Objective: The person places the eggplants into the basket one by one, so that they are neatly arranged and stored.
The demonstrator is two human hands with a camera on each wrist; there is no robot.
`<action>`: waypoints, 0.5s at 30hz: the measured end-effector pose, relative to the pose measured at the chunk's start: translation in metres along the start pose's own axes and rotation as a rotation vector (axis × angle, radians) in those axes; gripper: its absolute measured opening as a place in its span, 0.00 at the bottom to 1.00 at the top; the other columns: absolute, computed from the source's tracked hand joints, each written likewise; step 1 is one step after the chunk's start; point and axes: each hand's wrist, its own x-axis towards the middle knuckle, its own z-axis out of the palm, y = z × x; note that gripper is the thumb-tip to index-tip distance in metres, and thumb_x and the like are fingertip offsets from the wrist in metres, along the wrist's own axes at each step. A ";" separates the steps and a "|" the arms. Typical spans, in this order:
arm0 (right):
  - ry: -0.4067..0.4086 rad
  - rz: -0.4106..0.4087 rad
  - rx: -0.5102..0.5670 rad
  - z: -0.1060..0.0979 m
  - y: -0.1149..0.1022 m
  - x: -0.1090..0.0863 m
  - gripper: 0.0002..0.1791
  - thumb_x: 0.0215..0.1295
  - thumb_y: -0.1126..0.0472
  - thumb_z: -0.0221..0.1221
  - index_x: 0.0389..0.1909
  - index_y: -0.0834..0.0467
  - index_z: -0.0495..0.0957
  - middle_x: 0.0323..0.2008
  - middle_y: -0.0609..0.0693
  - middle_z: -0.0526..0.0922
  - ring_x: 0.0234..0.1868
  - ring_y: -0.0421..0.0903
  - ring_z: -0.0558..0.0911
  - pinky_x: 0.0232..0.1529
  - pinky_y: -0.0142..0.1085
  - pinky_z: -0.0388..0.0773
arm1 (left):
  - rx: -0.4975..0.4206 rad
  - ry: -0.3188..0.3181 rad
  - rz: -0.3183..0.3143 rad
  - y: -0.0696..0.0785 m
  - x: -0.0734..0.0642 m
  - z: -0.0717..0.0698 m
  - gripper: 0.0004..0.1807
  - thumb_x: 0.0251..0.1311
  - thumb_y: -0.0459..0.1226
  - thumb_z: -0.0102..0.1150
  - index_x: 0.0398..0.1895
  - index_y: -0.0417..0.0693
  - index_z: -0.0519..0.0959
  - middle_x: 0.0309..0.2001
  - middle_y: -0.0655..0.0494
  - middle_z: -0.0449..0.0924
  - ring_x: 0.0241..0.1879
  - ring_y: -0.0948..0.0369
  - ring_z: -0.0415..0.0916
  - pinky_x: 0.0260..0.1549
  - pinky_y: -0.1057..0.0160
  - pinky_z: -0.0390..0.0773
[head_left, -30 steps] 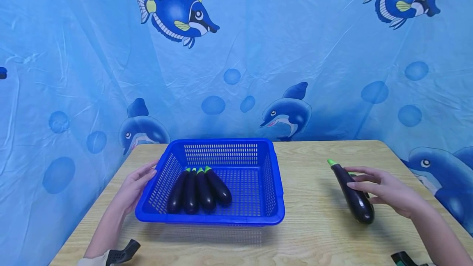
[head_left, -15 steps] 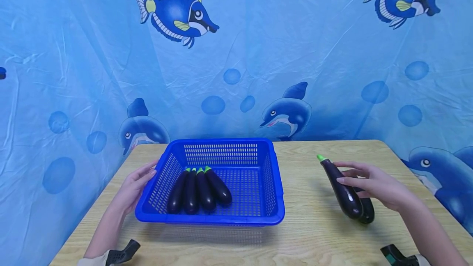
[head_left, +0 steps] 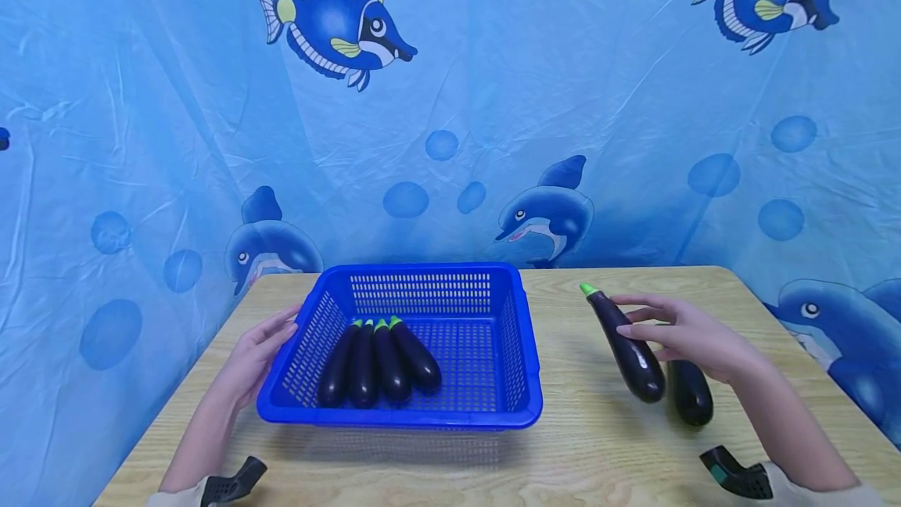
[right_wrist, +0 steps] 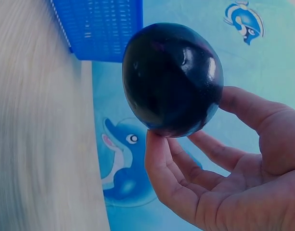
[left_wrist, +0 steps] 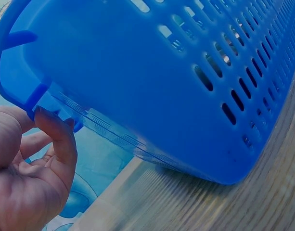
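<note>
My right hand (head_left: 693, 335) holds a dark purple eggplant (head_left: 637, 366) by its upper part, between thumb and fingers, with its green stem tip pointing to the far left. In the right wrist view the eggplant's round bottom end (right_wrist: 171, 82) faces the camera, raised off the table. A second eggplant (head_left: 691, 393) lies on the table just below that hand, its top partly hidden. To the left stands a blue plastic basket (head_left: 401, 418) with several eggplants (head_left: 390, 370) side by side in its left half. My left hand (left_wrist: 36, 168) grips the basket's left rim with its fingertips.
The basket rests on a light wooden table (head_left: 570, 460). Behind the table hangs a blue curtain (head_left: 450, 61) printed with fish and dolphins. Wrist straps with dark devices (head_left: 235, 480) sit on both forearms.
My right hand has lifted the eggplant and carried it left and slightly back, uncovering the second eggplant on the table. The left hand and basket have stayed in place.
</note>
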 end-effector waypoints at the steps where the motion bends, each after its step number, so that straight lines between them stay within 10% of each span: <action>1: -0.002 -0.003 0.001 0.001 -0.001 0.001 0.38 0.81 0.53 0.58 0.81 0.65 0.56 0.71 0.78 0.64 0.57 0.57 0.83 0.48 0.48 0.85 | 0.002 0.001 -0.003 0.000 0.000 0.000 0.25 0.84 0.42 0.46 0.80 0.52 0.65 0.51 0.68 0.86 0.48 0.64 0.86 0.46 0.62 0.88; 15: 0.010 -0.046 -0.046 0.012 -0.024 0.016 0.38 0.78 0.51 0.61 0.79 0.64 0.61 0.71 0.75 0.67 0.64 0.66 0.79 0.55 0.58 0.85 | 0.009 0.009 -0.010 0.001 0.000 0.000 0.28 0.84 0.43 0.47 0.82 0.48 0.61 0.50 0.68 0.86 0.48 0.64 0.86 0.46 0.62 0.87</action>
